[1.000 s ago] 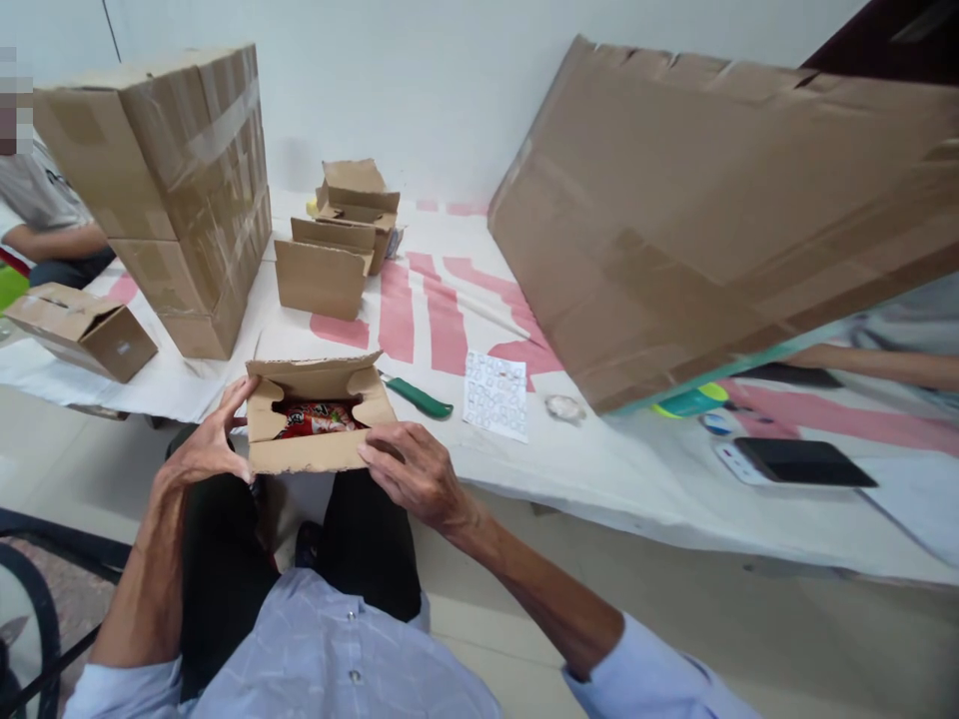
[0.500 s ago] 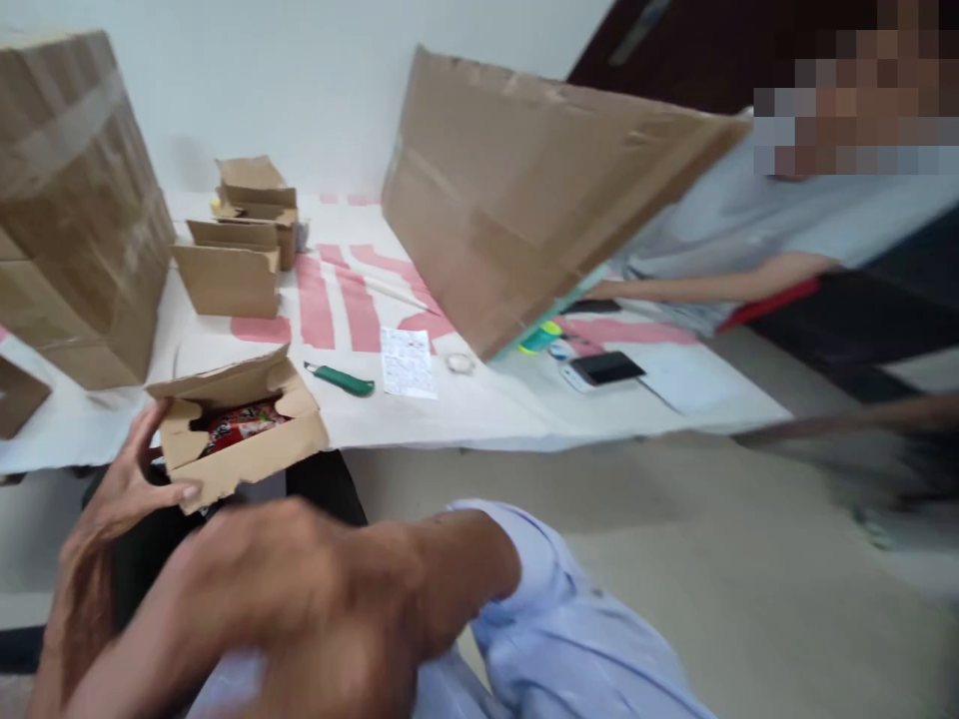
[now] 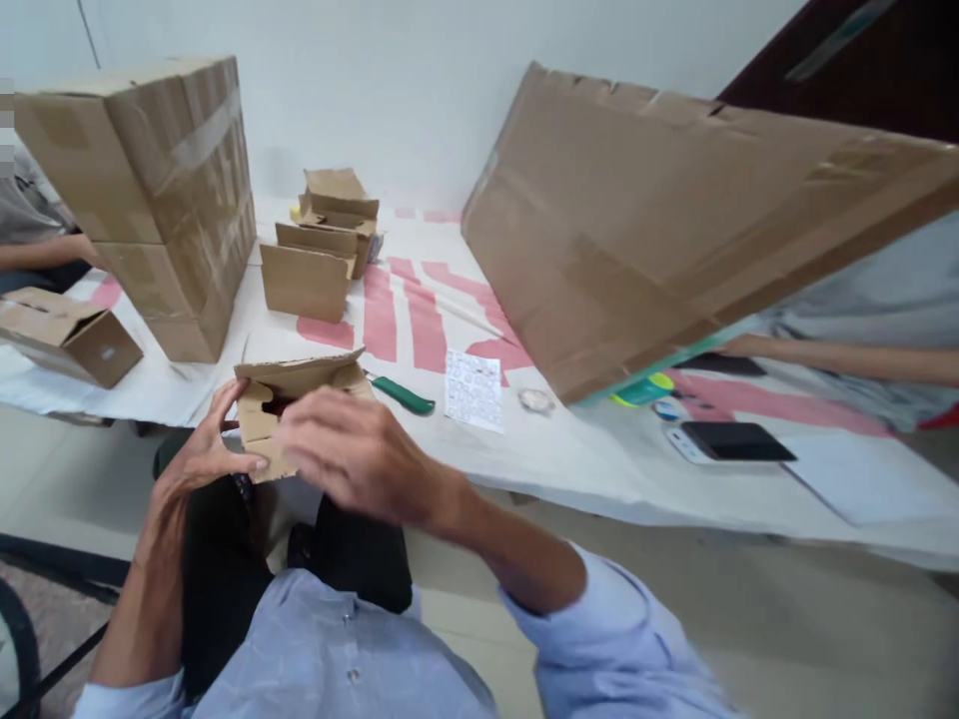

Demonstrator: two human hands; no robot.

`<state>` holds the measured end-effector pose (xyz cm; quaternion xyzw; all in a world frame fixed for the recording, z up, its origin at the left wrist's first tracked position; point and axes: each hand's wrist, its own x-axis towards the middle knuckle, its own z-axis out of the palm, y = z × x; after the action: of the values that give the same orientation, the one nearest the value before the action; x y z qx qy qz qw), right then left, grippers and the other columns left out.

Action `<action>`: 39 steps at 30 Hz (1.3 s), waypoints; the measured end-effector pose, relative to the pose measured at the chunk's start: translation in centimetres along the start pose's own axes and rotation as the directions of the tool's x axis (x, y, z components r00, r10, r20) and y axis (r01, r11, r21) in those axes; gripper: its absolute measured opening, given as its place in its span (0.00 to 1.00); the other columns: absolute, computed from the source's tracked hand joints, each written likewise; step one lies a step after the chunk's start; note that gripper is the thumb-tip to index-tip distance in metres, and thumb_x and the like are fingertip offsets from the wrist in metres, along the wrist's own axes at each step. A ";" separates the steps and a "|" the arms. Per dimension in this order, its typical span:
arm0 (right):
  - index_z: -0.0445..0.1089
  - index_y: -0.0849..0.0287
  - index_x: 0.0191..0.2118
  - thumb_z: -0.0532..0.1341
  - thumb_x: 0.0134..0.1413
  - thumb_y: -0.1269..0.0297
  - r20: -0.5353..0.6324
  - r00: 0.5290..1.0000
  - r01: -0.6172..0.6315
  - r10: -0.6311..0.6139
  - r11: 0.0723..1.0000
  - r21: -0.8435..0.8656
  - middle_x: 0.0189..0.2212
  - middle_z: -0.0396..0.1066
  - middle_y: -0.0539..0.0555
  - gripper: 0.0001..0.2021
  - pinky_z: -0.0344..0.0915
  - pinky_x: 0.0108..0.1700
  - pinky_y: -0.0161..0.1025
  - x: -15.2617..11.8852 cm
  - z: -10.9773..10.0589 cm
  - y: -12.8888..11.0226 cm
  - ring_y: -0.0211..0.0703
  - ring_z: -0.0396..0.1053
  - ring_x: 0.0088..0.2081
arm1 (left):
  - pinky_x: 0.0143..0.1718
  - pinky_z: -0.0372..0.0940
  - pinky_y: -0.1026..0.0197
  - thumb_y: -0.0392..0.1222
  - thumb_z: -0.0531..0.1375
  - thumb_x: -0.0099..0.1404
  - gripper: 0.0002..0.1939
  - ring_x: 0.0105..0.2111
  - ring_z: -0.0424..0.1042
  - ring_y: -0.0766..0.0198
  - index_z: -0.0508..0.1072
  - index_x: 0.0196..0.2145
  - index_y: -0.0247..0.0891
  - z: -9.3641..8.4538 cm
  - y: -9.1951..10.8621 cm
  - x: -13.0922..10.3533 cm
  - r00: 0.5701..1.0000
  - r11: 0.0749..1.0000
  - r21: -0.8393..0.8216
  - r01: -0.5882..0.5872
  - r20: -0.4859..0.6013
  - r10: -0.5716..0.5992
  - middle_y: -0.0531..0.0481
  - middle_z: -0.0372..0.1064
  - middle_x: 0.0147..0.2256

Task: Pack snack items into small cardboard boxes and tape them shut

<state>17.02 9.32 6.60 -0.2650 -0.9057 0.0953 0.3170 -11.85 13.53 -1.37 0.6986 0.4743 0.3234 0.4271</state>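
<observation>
An open cardboard box [image 3: 259, 429] is tilted at the table's front edge, its back flap raised. My left hand [image 3: 214, 444] grips its left end, thumb on the front wall and fingers behind. Over the box's opening is my right hand [image 3: 352, 449], blurred, its fingers bent toward the inside. Whether those fingers hold anything is hidden. The hand also covers most of the box's contents. Just behind the box lies a green-handled cutter [image 3: 405, 394], with a printed sheet [image 3: 474, 389] to its right.
Large taped boxes [image 3: 180, 200] are stacked at left, near a smaller carton [image 3: 71, 335]. Open small boxes [image 3: 304, 285] stand behind. A big cardboard panel [image 3: 636, 230] leans across the right side, a phone [image 3: 738, 441] before it. Other people's arms [image 3: 846, 359] show at both sides.
My right hand has moved from the near foreground to the box's opening, covering the red packet seen inside before. My left hand still grips the box. The view has swung left.
</observation>
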 end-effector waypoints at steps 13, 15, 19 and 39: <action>0.84 0.60 0.40 0.69 0.60 0.68 0.634 0.642 -0.138 0.431 0.878 -0.457 0.40 0.84 0.63 0.05 0.65 0.38 0.38 5.3 2.4 8.5 0.53 0.81 0.43 | 0.68 0.66 0.33 0.61 0.79 0.47 0.67 0.75 0.50 0.30 0.54 0.77 0.46 0.3 0.5 -0.4 1.000 0.999 0.031 -0.010 -0.013 0.011 0.36 0.43 0.77; 0.84 0.60 0.39 0.67 0.62 0.69 0.645 0.647 -0.120 0.407 0.889 -0.441 0.37 0.83 0.63 0.05 0.65 0.39 0.38 5.3 2.9 8.8 0.52 0.81 0.41 | 0.68 0.65 0.34 0.61 0.79 0.47 0.67 0.76 0.49 0.30 0.54 0.77 0.46 0.3 0.7 -0.5 1.000 1.000 0.031 -0.002 -0.005 0.002 0.35 0.43 0.77; 0.82 0.61 0.35 0.62 0.64 0.71 0.649 0.675 -0.091 0.350 0.913 -0.398 0.31 0.81 0.61 0.10 0.63 0.37 0.39 4.7 3.8 9.8 0.48 0.78 0.36 | 0.69 0.64 0.34 0.61 0.80 0.45 0.69 0.76 0.49 0.31 0.54 0.77 0.44 0.3 0.8 -0.6 1.000 0.999 0.036 0.003 -0.001 -0.003 0.34 0.43 0.77; 0.72 0.59 0.32 0.65 0.57 0.52 0.092 0.880 -0.446 0.466 0.746 0.495 0.28 0.70 0.48 0.14 0.60 0.33 0.36 4.1 -6.0 10.4 0.37 0.64 0.29 | 0.64 0.68 0.40 0.61 0.77 0.55 0.50 0.72 0.61 0.38 0.67 0.70 0.49 -0.6 4.6 2.4 0.923 0.947 0.140 -0.288 -0.224 0.313 0.37 0.56 0.74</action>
<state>22.45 20.32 9.93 -0.3879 -0.7506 0.3968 0.3586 -9.78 15.10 3.10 0.7396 0.4263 0.4430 0.2739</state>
